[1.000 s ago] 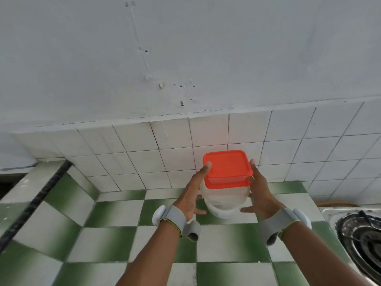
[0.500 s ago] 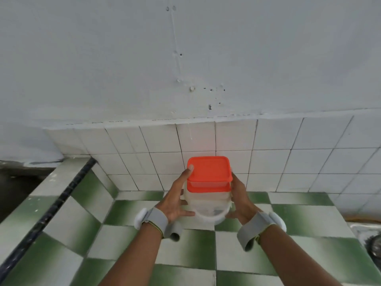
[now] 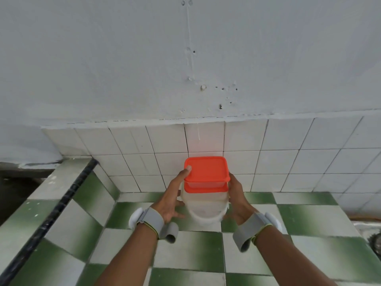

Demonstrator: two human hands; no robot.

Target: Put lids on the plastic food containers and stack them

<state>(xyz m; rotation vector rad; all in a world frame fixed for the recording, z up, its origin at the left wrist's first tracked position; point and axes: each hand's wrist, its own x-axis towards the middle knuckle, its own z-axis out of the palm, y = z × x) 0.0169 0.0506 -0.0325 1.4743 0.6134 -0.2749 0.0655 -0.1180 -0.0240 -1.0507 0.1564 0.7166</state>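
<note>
Both hands [image 3: 203,200] (fingers spread) clasp stacked containers [image 3: 206,193].

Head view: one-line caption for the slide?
Left hand and right hand grip a stack of lidded containers, orange lid on top, over the checkered counter.

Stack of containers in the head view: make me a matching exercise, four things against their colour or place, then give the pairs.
Things:
1. top lid
2. lower container
3. left hand
4. wrist band

Descriptions:
A. grey, on the right arm
B. orange, square with rounded corners
C. translucent white, under the orange lids
D. on the stack's left side, thumb on the top lid

Pairs: 1-B, 2-C, 3-D, 4-A
</note>
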